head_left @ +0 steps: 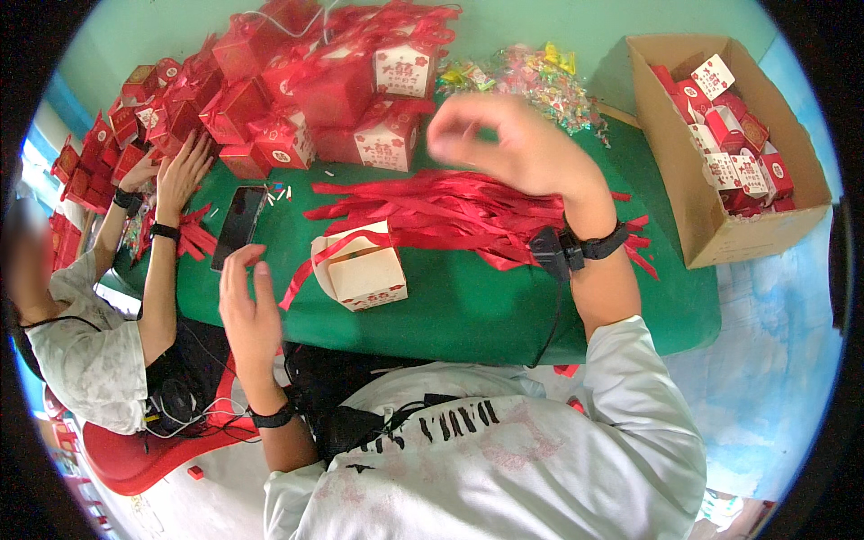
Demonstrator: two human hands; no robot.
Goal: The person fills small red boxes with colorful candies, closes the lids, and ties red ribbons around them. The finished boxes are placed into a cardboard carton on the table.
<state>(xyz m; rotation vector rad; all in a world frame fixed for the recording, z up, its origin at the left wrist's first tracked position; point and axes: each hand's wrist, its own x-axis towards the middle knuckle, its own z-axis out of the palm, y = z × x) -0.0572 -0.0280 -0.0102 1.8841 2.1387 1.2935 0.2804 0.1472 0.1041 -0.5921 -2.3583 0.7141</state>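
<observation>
On the green tabletop sits an open white box (364,286) with red print, its flaps raised and a red ribbon (351,240) across its top. Just left of it is my left hand (250,310), fingers stretched up and holding nothing visible. My right hand (513,144) is raised above a bundle of red ribbons (432,202), near a heap of wrapped candies (549,85). Its fingers curl toward the thumb and are smeared by motion, so whether something is held cannot be made out. A dark strap with a small device (567,250) is on my right wrist.
Finished red gift boxes (337,94) are piled at the back left. A cardboard carton (702,238) at the right holds more small boxes. A phone (239,225) lies on the green table (468,315). A co-worker's hands (184,171) touch the red boxes at left.
</observation>
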